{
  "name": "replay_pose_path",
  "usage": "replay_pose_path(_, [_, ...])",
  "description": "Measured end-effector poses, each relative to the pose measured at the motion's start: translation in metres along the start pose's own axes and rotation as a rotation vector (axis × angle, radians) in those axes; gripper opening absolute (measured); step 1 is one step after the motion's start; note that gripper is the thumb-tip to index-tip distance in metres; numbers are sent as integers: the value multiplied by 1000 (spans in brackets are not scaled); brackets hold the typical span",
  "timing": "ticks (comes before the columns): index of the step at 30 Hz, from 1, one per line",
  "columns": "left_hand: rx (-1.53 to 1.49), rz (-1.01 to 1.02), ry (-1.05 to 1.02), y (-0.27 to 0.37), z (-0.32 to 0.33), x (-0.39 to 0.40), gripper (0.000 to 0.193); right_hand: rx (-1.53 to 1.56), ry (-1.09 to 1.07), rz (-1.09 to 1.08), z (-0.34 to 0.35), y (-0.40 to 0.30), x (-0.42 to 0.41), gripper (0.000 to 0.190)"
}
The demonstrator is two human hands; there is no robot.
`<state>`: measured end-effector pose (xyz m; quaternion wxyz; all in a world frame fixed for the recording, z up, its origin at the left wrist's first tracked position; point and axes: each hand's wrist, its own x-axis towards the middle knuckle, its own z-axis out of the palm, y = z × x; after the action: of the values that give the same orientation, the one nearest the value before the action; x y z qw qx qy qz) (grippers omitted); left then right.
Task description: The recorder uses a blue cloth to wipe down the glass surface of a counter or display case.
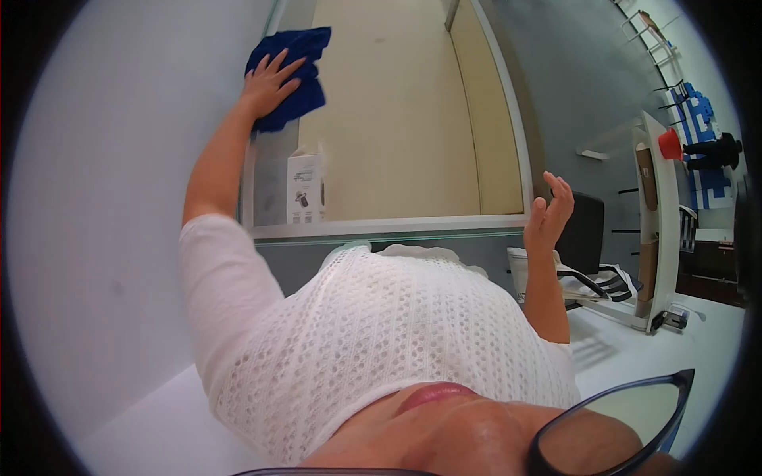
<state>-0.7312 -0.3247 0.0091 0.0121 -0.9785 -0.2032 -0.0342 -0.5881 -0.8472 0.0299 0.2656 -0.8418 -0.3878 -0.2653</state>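
My left hand (pixel 271 86) lies flat, fingers spread, on a dark blue cloth (pixel 297 107). The cloth is spread over the left edge of a glass-topped case with a pale metal frame (pixel 387 225), beside the white wall. My right hand (pixel 550 211) is raised near the case's right front corner. It holds nothing; its fingers are slightly bent and its thumb stands apart. Whether it touches the frame I cannot tell. A white printed box (pixel 303 187) appears under the glass, at the front left of the case.
A white wall (pixel 113 196) runs along the left. At the right are a black chair (pixel 580 232), a white bag (pixel 518 268), a white shelf unit (pixel 664 238) with cardboard boxes (pixel 647 178), and a red container (pixel 670 144). A person in dark clothing (pixel 720 152) is farther off.
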Motion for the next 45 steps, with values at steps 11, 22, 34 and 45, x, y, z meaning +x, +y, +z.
replay_pose_path(11, [-26,-248,4,-6,5,51,62,21,-21,-11,-3,-5,-1,41])
replay_pose_path(22, [-77,23,12,193,-2,191,65,12,-106,-1,-9,-14,6,40])
replay_pose_path(34, [-289,430,27,354,-40,35,59,9,23,-37,0,-8,6,53])
replay_pose_path(45, [-109,141,87,83,-26,-115,55,159,107,-115,9,-1,-3,53])
